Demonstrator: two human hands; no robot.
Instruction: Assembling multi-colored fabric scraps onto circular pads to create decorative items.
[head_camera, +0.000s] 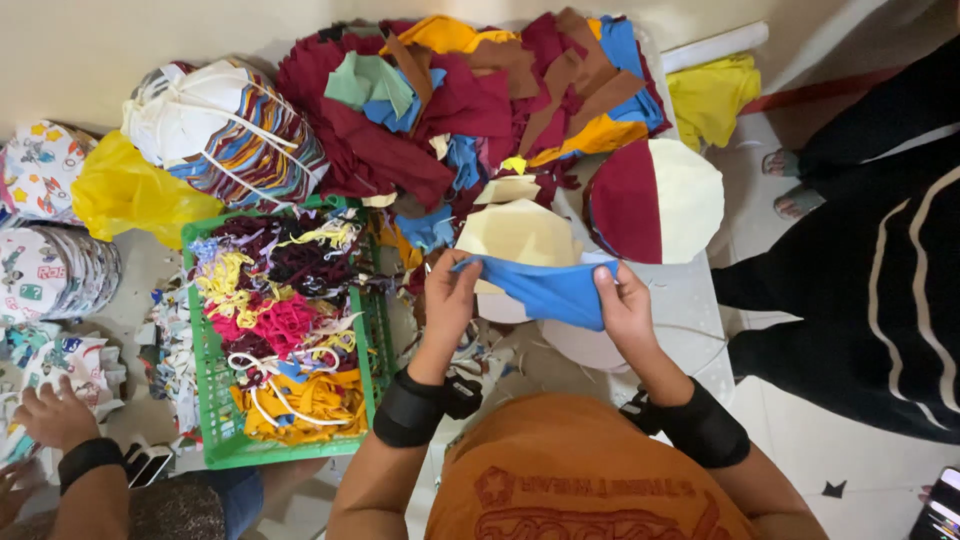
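Two hands pinch one blue fabric piece: left hand and right hand each hold a grip on an end, stretching it flat, probably for checking. Beyond lies a mixed scrap pile; left, a green basket.

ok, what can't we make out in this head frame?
- Blue fabric piece: its full shape; it is bunched between the left hand and right hand.
- Cream pieces: lower edges hidden behind the blue fabric.
- Green crate: contents below the top layer of scraps.
- Phone: cut off by the bottom-right corner.
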